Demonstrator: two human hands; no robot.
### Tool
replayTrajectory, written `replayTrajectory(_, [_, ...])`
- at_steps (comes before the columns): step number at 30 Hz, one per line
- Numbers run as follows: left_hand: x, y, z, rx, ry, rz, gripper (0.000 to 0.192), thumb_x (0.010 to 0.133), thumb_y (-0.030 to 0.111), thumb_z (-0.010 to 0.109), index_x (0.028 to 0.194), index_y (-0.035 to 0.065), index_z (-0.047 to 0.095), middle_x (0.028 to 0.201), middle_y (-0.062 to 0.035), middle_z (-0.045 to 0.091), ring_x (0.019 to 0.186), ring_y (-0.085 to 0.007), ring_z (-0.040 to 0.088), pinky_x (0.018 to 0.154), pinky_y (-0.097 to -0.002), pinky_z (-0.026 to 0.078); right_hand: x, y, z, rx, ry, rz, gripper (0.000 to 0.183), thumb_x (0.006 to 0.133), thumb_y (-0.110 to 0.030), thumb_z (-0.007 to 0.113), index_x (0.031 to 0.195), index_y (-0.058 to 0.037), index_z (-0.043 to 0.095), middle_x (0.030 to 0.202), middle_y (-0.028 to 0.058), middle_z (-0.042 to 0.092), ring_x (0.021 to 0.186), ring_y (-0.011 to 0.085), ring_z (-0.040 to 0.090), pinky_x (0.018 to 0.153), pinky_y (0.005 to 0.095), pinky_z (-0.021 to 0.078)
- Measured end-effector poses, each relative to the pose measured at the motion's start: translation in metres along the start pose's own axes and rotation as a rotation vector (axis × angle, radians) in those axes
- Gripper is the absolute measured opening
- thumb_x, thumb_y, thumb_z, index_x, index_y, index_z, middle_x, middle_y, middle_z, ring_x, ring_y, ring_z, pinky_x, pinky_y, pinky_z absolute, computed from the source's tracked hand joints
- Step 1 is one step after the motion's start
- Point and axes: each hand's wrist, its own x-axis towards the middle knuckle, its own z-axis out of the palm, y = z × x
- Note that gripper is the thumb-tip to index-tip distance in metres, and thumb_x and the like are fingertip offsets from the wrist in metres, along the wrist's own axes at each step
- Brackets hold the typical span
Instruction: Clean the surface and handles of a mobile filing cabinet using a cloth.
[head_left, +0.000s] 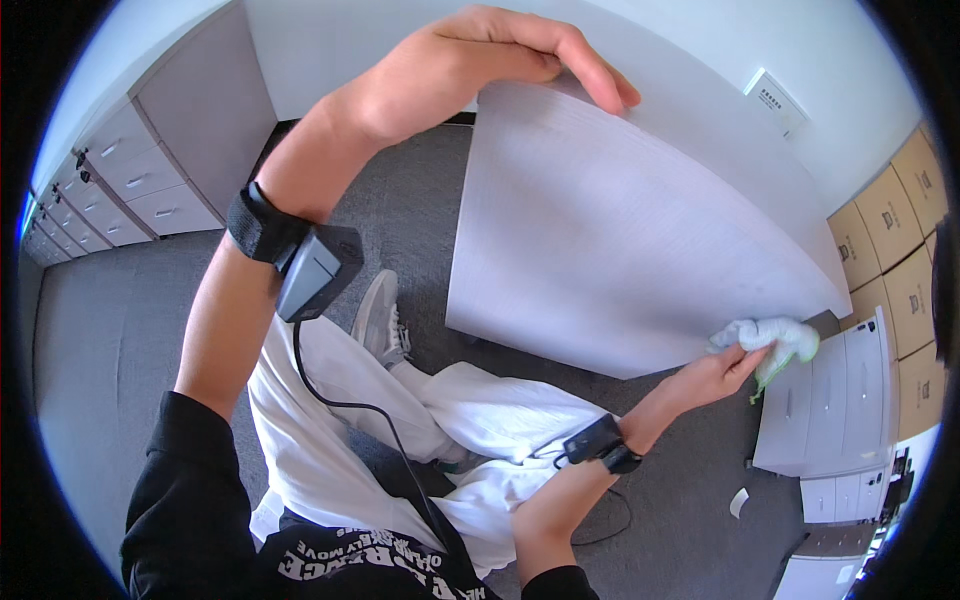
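A pale grey wood-grain cabinet (585, 232) stands before me, its broad side panel facing me. My left hand (517, 56) reaches over its far left corner, with bent fingers at the top edge; whether they grip the edge is not clear. A white cloth with a green edge (780, 345) is pinched in my right hand (720, 375). That cloth lies against the panel's right end, near its upper edge, and a corner of it hangs down. Each wrist carries a strapped black device, and a cable runs from the left device (319, 274).
Grey drawer cabinets (135, 176) line the left wall, some with keys in their locks. On the right stand more drawer units (821, 397) and stacked cardboard boxes (911, 300). A white scrap (739, 502) lies on the dark carpet (675, 525). My shoe (379, 315) is near the cabinet's base.
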Motion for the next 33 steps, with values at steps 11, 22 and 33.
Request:
replayTrajectory(11, [-0.006, 0.001, -0.005, -0.319, 0.009, -0.09, 0.033, 0.09, -0.003, 0.04, 0.095, -0.0023, 0.072, 0.116, -0.0201, 0.066, 0.116, -0.0306, 0.058, 0.102, -0.0347, 0.042, -0.115, -0.079, 0.041, 0.071, -0.473, -0.416, 0.043, 0.083, 0.008, 0.053, 0.123, -0.003, 0.062, 0.131, 0.0207, 0.06, 0.129, 0.0362, 0.049, 0.107, 0.0539, 0.0366])
replayTrajectory(22, [-0.031, -0.044, -0.032, 0.045, 0.059, -0.112, 0.047, 0.098, 0.01, 0.025, 0.102, 0.0206, 0.07, 0.12, -0.0057, 0.067, 0.137, -0.0288, 0.044, 0.118, -0.0509, 0.033, -0.133, -0.033, 0.063, 0.12, -0.418, -0.371, 0.025, 0.083, -0.006, 0.067, 0.107, -0.0086, 0.072, 0.12, 0.0141, 0.065, 0.12, 0.0392, 0.055, 0.107, 0.0573, 0.0364])
replayTrajectory(33, [-0.019, -0.031, -0.013, -0.072, 0.09, -0.016, 0.046, 0.091, 0.003, 0.028, 0.102, 0.012, 0.071, 0.113, -0.0118, 0.07, 0.132, -0.0293, 0.05, 0.116, -0.044, 0.036, -0.048, 0.022, 0.021, -0.026, 0.038, -0.106, 0.048, 0.098, -0.003, 0.047, 0.144, 0.0072, 0.039, 0.148, 0.0273, 0.037, 0.137, 0.0412, 0.039, 0.111, 0.0466, 0.0325])
